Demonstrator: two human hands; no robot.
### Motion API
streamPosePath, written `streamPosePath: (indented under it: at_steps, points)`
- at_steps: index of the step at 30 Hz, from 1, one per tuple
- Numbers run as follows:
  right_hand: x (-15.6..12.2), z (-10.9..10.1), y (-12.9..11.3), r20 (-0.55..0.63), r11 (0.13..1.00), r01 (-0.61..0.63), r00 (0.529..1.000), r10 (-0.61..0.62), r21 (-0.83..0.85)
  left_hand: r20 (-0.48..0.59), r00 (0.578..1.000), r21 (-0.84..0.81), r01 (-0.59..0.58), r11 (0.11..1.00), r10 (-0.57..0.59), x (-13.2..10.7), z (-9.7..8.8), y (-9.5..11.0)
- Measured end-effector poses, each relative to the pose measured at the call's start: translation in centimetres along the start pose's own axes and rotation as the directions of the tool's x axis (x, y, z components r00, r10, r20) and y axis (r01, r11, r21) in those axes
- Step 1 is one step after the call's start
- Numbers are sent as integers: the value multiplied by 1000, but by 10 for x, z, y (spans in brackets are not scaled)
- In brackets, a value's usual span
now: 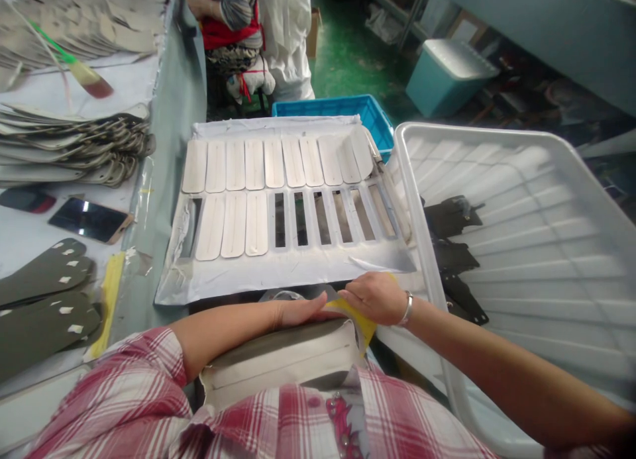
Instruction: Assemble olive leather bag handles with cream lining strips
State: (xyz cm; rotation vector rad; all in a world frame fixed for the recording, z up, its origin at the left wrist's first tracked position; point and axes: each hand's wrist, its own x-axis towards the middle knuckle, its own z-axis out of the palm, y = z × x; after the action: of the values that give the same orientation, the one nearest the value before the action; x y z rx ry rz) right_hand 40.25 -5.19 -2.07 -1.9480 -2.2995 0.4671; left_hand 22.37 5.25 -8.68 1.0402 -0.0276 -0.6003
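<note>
Your left hand [298, 311] lies flat, fingers loose, on the grey piece [278, 359] at the bottom middle, your right hand [377, 299] pinches the yellow strip [365, 328] beside it, and the cut sheet [278, 273] above looks about a third emptied of white strips [233, 224].

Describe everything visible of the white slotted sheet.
The white slotted sheet lies flat and slightly glossy, like thin leatherette. Its far row is full of rounded strips. The near row holds three, and its other slots are cut open. The right hand lies at its near edge, and its right side reaches the white tray.
</note>
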Motion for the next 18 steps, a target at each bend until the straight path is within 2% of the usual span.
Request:
streamPosePath:
  at_steps: [5,8,11,15,18]
  points:
    - [2,2,-1,80,999,-35,996,33,30,-73,990,-232,101,967,-121,-2,6,2]
    - [1,1,-3,104,998,-52,993,49,25,-125,981,-235,119,965,-151,0,7,1]
    - [-1,0,-6,111,999,-40,993,38,22,-230,952,-72,191,979,-202,2,6,4]
    - [-4,-1,-10,93,998,-52,994,49,29,-398,875,194,373,907,-275,-1,7,12]
    - [-6,-1,-13,73,998,-51,996,49,23,-419,872,274,385,881,-251,-3,8,16]
